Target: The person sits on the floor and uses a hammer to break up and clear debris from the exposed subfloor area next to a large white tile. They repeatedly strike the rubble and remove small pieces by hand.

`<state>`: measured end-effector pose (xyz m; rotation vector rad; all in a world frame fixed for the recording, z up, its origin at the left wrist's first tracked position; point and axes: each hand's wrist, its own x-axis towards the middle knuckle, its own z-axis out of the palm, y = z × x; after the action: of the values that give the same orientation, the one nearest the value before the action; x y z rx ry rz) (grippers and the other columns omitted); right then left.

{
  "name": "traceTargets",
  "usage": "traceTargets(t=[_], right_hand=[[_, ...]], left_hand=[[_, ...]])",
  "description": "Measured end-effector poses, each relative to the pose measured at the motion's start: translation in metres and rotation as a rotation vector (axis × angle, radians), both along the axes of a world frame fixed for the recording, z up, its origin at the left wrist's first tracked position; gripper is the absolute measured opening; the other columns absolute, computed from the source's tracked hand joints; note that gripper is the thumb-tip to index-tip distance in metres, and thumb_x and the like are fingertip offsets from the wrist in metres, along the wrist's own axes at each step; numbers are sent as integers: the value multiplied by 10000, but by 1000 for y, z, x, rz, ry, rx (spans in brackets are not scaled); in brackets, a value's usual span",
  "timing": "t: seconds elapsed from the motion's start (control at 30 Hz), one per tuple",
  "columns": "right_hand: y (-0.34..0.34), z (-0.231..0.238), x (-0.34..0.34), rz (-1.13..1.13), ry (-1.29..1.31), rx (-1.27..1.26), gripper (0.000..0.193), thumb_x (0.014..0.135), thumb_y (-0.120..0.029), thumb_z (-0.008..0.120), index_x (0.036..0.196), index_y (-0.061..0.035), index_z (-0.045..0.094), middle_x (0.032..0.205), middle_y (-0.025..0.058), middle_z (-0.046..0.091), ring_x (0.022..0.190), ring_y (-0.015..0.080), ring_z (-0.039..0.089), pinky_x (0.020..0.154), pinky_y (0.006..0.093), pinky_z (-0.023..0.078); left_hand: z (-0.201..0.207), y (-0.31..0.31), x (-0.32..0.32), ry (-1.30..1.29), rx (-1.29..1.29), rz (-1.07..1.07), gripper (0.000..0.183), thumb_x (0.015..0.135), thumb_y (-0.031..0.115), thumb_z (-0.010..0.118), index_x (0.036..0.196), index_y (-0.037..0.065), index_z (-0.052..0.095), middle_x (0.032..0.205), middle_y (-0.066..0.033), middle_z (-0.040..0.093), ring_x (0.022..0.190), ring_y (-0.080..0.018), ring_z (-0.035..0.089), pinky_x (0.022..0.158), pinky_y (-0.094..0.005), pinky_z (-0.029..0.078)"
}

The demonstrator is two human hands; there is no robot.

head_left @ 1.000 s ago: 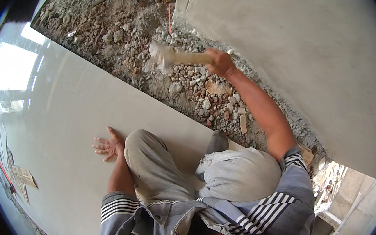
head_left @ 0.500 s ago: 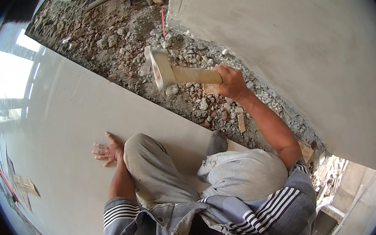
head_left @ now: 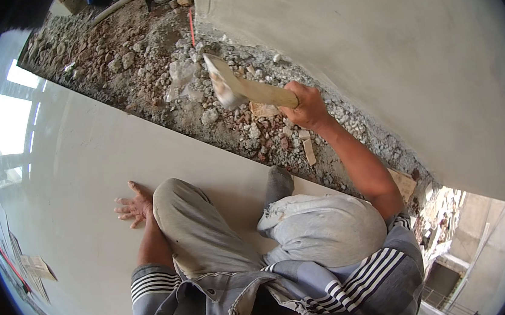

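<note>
My right hand [head_left: 306,105] is closed round the pale handle of a mallet [head_left: 232,86], held up over the rubble strip. The mallet's broad, whitish head points to the left and is smeared by motion. My left hand [head_left: 135,205] lies on the large, glossy, light-grey floor tile [head_left: 83,167], fingers spread and holding nothing, just left of my bent knee. The tile's straight edge runs diagonally along the rubble [head_left: 135,77].
A plastered grey wall or panel [head_left: 372,79] rises at the right beyond the rubble. Small offcuts [head_left: 309,151] and a clear plastic piece [head_left: 182,73] lie among the stones. Flat strips with a cardboard piece [head_left: 37,267] rest at the far left. Debris [head_left: 441,224] shows at lower right.
The view has shifted, so the scene sits a little further left. The mallet head has tilted in my right hand. My left hand stays spread on the tile.
</note>
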<state>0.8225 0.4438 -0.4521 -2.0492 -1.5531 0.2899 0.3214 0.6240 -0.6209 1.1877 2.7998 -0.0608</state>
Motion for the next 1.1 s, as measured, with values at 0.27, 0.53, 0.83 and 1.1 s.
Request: traceTargets(t=[0.27,0.53,0.83,1.1], right_hand=[[-15,-9,47,-384,-200,-685,276,787,-221,682,1017,-76,638,835,136,684,711,325,676,661,442,550],[-32,8,22,-129,46,-128,306,769,-189,682,1032,-39,642,886,205,688,802,347,682,719,443,546],[-36,8,16,-435,16,-573,297,754,-149,677,1039,-70,651,859,151,704,757,309,695,687,422,560],[-61,1,54,-371,-97,-625,300,760,-193,678,1023,-54,642,881,164,695,806,352,686,697,445,545]], left_hand=[[-1,3,-8,-3,9,-4,1005,782,869,312,1556,252,139,1629,-109,58,1493,-353,9,1081,-722,55],[-21,4,-5,23,63,8,993,780,871,309,1554,269,150,1630,-97,73,1493,-351,31,1077,-723,59],[-31,8,-15,3,43,23,1032,744,906,295,1552,283,149,1632,-78,75,1495,-344,40,1072,-727,66],[-55,8,-23,779,0,13,1027,754,898,290,1555,274,138,1631,-88,70,1495,-344,33,1075,-724,61]])
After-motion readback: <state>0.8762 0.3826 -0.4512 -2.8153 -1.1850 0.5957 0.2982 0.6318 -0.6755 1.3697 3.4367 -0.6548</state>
